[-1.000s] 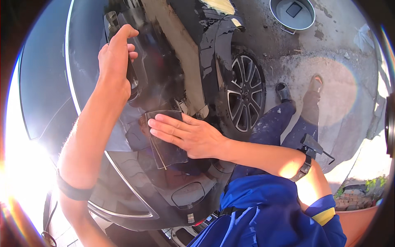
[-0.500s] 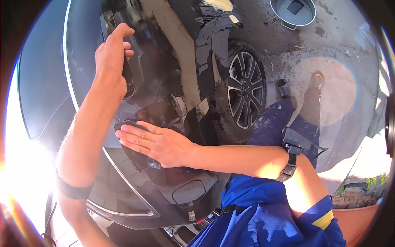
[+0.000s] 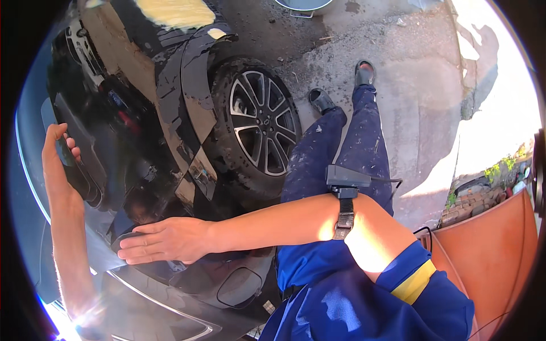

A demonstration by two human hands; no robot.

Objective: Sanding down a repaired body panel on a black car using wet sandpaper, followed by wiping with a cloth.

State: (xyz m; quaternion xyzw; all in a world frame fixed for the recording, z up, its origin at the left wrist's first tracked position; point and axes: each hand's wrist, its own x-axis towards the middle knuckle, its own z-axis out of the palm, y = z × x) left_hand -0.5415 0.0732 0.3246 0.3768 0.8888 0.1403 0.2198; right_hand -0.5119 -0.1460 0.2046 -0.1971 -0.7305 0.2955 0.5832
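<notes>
A black car, its glossy side streaked with reflections, fills the left of the view. My left hand (image 3: 61, 156) is at a long dark door handle (image 3: 82, 179), fingers curled round it and the thumb pointing up. Lower down, my right hand (image 3: 170, 238) lies flat against the body panel, fingers straight and side by side. Under its fingertips pokes the edge of a dark rounded pad (image 3: 126, 238); the palm hides most of it. Nearest the right hand are the fuel flap (image 3: 240, 287) and a side window with bright trim (image 3: 153, 307).
A car wheel (image 3: 264, 122) stands between the body panel and my legs (image 3: 341, 148). On the wet ground at the top, a grey basin (image 3: 304, 4) is cut off by the frame. An orange panel (image 3: 489, 256) rises at the lower right. A strapped device (image 3: 347, 176) sits on my right arm.
The view has turned, so the car and both hands appear farther left and lower. My left hand stays round the handle, and my right hand stays flat on the pad.
</notes>
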